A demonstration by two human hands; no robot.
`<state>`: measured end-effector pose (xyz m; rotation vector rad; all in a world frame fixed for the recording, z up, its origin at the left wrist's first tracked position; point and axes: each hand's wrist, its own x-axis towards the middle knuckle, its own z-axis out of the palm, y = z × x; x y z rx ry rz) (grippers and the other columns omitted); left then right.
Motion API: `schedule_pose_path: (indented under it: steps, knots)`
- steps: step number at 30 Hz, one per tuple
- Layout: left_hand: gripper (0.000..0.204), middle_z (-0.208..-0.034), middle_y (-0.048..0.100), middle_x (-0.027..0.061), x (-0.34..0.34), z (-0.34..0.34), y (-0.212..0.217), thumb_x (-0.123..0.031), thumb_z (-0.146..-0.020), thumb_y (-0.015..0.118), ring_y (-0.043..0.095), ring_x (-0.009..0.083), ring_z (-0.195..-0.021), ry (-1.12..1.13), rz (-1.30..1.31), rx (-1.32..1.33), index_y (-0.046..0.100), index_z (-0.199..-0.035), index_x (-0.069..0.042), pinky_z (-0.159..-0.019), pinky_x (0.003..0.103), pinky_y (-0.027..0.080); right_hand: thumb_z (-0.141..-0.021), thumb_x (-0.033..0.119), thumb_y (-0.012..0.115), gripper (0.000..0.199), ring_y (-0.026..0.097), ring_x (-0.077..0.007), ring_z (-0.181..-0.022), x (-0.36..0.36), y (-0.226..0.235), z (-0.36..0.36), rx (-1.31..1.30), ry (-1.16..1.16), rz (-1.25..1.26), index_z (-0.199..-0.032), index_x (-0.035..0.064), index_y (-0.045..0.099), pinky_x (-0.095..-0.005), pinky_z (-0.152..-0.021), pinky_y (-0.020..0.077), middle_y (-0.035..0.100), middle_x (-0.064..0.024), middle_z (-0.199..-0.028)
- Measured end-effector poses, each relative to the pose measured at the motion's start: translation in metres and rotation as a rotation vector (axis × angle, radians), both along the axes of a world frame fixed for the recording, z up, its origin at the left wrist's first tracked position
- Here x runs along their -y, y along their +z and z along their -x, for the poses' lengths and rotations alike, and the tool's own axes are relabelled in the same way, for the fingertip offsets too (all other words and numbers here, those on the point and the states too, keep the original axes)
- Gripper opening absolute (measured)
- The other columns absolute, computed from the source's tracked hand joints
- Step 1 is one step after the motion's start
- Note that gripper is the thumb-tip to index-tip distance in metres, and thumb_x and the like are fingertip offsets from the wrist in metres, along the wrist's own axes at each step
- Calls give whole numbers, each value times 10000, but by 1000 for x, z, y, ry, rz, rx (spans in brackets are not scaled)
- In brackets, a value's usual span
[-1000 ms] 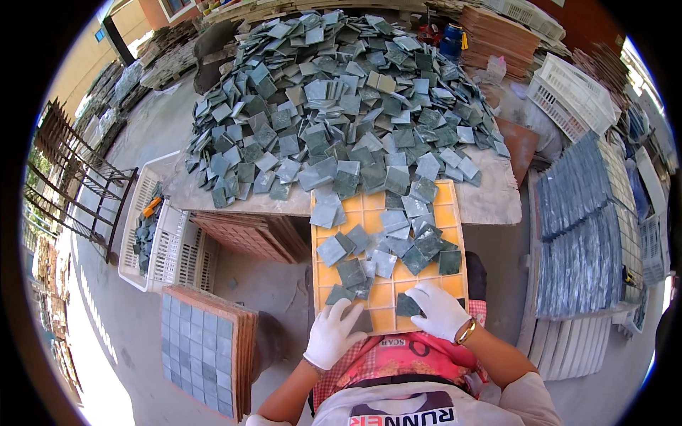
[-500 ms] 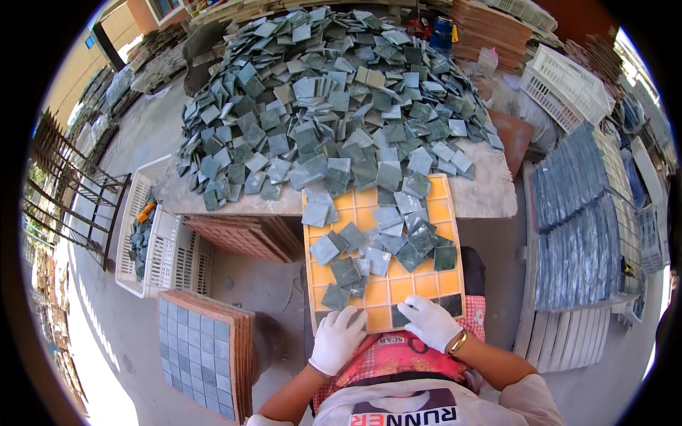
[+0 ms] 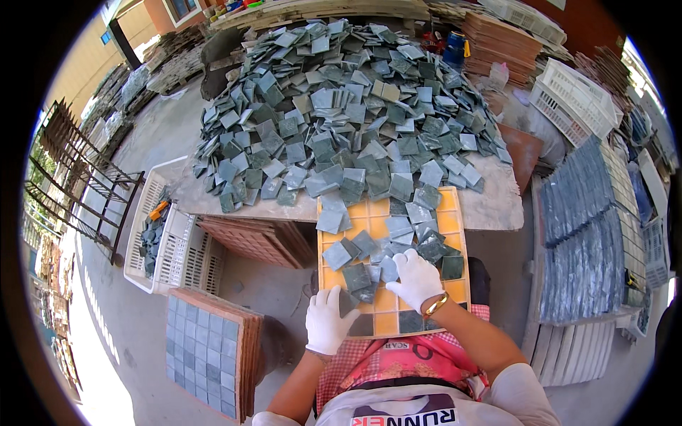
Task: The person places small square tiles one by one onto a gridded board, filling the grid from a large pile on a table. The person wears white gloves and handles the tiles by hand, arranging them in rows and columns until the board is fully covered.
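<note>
Loose grey-green stone tiles lie scattered over an orange gridded tray, whose near edge is at my lap. My right hand, in a white glove with a gold bangle at the wrist, has thumb and forefinger about the edges of a light grey tile. At the tray's near left corner, my gloved left hand is open, thumb apart from the fingers, close beside a darker tile. Along the near row, some dark tiles sit flat within the grid squares.
A large heap of tiles covers the table ahead. White crates stand left, near a stack of filled tile panels. Packed rows of tiles are on the right, white crates behind them.
My right hand has moved from the tray's near edge up to the loose tiles and closed on one. My left hand has shifted slightly left relative to the tray. The view has shifted a little.
</note>
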<state>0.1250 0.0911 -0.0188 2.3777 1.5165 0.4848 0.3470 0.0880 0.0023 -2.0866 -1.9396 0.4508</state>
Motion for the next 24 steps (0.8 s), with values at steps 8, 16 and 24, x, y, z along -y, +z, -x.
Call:
schedule_pose_path:
  steps: [8, 16, 24]
  knots:
    - [651, -1106, 565, 115, 36, -22, 11, -275, -672, 779, 514, 321, -1058, -481, 17, 108, 552, -1248, -72, -933, 426, 423, -738, 193, 711, 240, 588, -327, -722, 31, -9, -8, -176, -31, -210, -773, 83, 501, -457, -645, 474, 545, -114, -767]
    - [585, -1136, 532, 103, 40, -16, -4, -285, -656, 785, 481, 310, -1097, -432, 11, 117, 596, -1172, -85, -945, 433, 396, -732, 224, 746, 393, 578, -322, -969, 70, -10, -26, -178, 127, -43, -1042, 72, 558, -422, -800, 491, 519, -128, -1111]
    - [507, -1151, 526, 106, 43, -24, 6, -286, -687, 765, 473, 319, -1091, -286, -7, 42, 628, -1143, -112, -920, 439, 397, -774, 206, 715, 548, 572, -330, -1015, 52, -14, -39, -126, 364, -7, -1238, 52, 468, -411, -874, 483, 492, -148, -1175]
